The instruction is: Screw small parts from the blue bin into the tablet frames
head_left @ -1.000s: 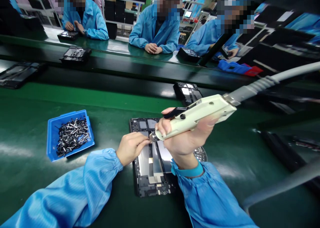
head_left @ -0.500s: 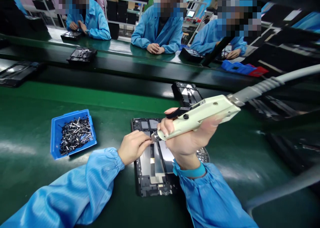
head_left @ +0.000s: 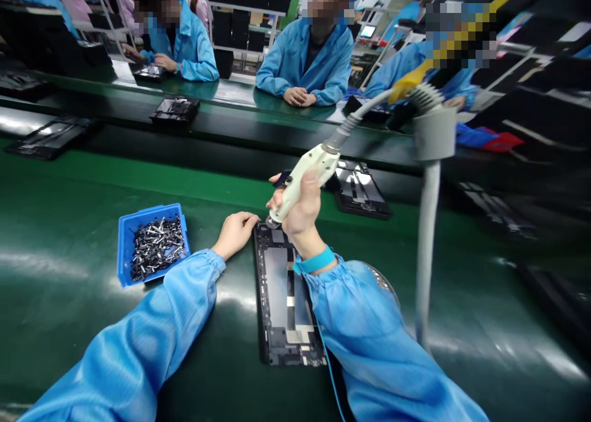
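Note:
An open tablet housing [head_left: 276, 286], its inner parts showing, lies on the green bench in front of me. My right hand [head_left: 302, 209] is wrapped round a pale electric screwdriver [head_left: 300, 178], whose tip points down at the housing's far left corner. At that same corner my left hand [head_left: 236, 232] has thumb and fingers pinched together. Whatever may be between them is too small to make out. A blue bin [head_left: 127, 249] of small black and silver parts [head_left: 159, 243] stands left of my left hand. Behind my right sleeve, a round dish [head_left: 383, 280] is partly hidden.
Another open tablet housing [head_left: 362, 191] lies beyond my right hand. A grey pole [head_left: 427, 243] and the screwdriver's cable [head_left: 364, 111] rise on the right. More housings [head_left: 175, 109] sit along the line, and people in blue coats [head_left: 307, 58] sit opposite.
Both hands have moved from the upper middle of the housing to its far left corner. The screwdriver has swung more upright. My view has shifted, bringing the grey pole into sight.

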Available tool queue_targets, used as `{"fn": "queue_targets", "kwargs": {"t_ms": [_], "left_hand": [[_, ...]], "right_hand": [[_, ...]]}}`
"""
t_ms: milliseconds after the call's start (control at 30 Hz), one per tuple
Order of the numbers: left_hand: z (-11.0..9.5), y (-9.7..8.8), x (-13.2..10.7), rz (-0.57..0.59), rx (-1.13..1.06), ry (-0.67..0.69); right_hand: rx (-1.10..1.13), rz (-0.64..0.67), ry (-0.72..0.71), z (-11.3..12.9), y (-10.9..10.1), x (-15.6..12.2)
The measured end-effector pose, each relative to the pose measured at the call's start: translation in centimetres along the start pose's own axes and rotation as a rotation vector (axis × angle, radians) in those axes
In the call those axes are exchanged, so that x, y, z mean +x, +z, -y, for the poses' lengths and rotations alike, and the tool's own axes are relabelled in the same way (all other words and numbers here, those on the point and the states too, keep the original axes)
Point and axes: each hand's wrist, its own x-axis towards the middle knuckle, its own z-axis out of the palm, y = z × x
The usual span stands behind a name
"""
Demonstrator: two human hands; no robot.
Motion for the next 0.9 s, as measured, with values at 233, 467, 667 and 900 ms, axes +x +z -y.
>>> {"fn": "queue_targets", "kwargs": {"t_ms": [233,467,667,900], "left_hand": [[-0.4,-0.3,-0.2,0.069,0.007,-0.033],[-0.6,-0.1,-0.4,0.065,-0.002,-0.059],[-0.6,0.0,-0.4,0.059,-0.002,-0.061],[-0.5,-0.1,-0.3,0.058,0.008,-0.040]], "right_hand": [[0.023,-0.024,0.000,-1.6,1.0,-0.1],[-0.027,-0.002,-0.010,-2.0,0.9,-0.3],[-0.011,0.021,-0.007,-2.4,1.0,-0.2],[-0.032,0.065,-0.011,-3.2,0.8,-0.4]]}}
